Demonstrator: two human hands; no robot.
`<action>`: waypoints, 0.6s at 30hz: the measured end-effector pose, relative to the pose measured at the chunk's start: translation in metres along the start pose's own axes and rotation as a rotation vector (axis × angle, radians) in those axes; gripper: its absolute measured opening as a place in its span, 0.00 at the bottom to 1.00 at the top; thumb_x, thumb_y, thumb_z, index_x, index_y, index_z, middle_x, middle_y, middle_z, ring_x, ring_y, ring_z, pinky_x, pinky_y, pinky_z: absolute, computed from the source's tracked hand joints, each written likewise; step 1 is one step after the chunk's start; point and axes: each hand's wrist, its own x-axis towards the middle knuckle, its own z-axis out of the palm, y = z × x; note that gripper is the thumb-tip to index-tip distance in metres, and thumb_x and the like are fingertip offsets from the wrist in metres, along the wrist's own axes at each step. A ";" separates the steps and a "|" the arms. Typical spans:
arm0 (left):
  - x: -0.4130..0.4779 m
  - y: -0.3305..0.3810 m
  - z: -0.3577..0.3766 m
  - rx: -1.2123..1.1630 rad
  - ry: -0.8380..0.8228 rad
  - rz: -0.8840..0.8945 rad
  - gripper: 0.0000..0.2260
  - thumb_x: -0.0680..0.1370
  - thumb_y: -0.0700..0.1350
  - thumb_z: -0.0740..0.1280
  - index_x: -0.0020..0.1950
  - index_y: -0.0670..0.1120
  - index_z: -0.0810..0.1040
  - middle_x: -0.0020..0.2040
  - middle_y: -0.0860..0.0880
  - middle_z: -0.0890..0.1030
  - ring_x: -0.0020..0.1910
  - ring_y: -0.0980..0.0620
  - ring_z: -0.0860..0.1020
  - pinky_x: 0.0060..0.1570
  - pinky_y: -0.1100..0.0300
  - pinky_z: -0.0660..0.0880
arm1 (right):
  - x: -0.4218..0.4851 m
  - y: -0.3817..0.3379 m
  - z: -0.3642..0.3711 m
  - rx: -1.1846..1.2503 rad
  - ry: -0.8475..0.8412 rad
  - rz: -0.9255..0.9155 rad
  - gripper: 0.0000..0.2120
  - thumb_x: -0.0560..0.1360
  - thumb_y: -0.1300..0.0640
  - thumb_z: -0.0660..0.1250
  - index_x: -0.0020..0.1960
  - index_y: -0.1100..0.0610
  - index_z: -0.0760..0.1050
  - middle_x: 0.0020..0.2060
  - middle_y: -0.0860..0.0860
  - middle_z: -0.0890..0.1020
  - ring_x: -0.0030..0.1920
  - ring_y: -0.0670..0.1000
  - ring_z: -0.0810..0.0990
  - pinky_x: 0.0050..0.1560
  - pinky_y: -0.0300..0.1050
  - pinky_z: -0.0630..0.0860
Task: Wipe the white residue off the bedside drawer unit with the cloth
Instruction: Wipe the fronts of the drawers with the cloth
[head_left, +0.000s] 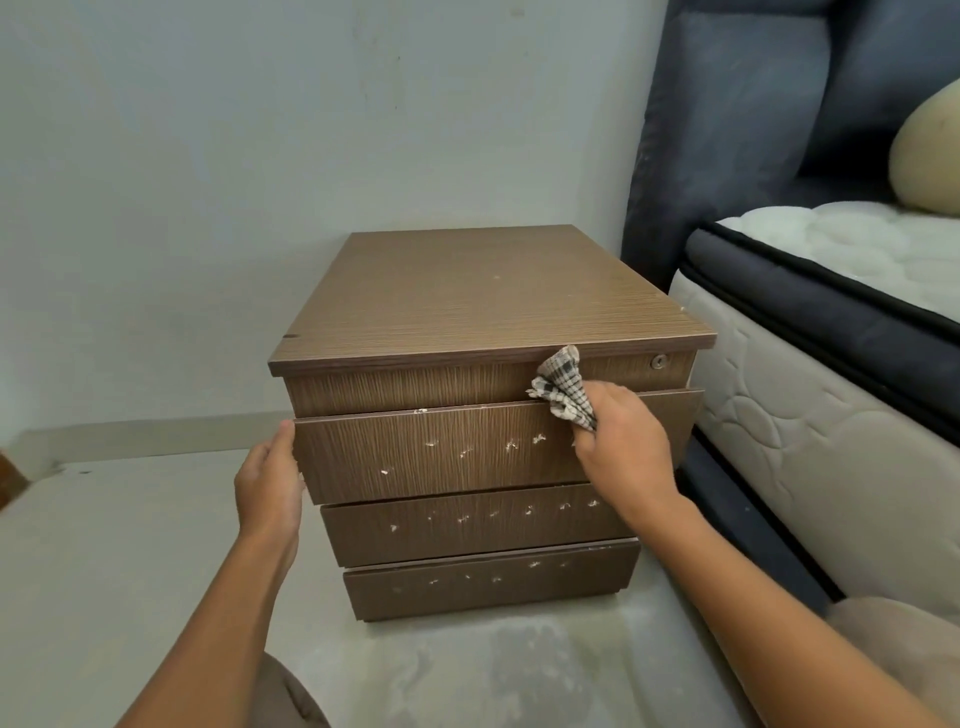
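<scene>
The right hand (621, 439) is closed around a checked cloth (563, 389), pressing it against the upper right of the drawer unit (467, 364); its fingertips are hidden behind the cloth. The left hand (270, 483) lies open and flat against the top drawer's left edge. White residue (511, 444) spots all three drawer fronts. The mattress (810, 395) stands just beside the unit, cut off at the frame edge.

A home bedroom: bare mattress (810, 332), padded headboard (727, 130) and bedside drawer unit (467, 312).
</scene>
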 end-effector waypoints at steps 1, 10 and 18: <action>-0.001 0.000 -0.001 -0.014 -0.009 -0.006 0.10 0.81 0.52 0.60 0.50 0.50 0.78 0.50 0.49 0.80 0.54 0.48 0.78 0.59 0.51 0.73 | -0.001 -0.010 0.004 0.013 0.005 -0.010 0.13 0.73 0.61 0.64 0.57 0.54 0.77 0.53 0.50 0.81 0.54 0.52 0.77 0.47 0.44 0.71; -0.004 -0.018 -0.015 0.171 -0.061 0.059 0.13 0.83 0.47 0.57 0.58 0.47 0.80 0.53 0.50 0.80 0.55 0.51 0.77 0.58 0.51 0.76 | -0.009 -0.095 0.046 0.134 -0.011 -0.102 0.17 0.71 0.63 0.67 0.58 0.55 0.78 0.54 0.51 0.82 0.55 0.54 0.78 0.52 0.45 0.74; -0.005 -0.025 -0.025 0.238 -0.158 0.063 0.17 0.83 0.36 0.54 0.68 0.47 0.76 0.57 0.53 0.77 0.62 0.52 0.75 0.64 0.48 0.73 | -0.011 -0.184 0.079 0.240 -0.068 -0.203 0.12 0.73 0.63 0.63 0.53 0.54 0.79 0.47 0.49 0.83 0.49 0.52 0.78 0.42 0.40 0.65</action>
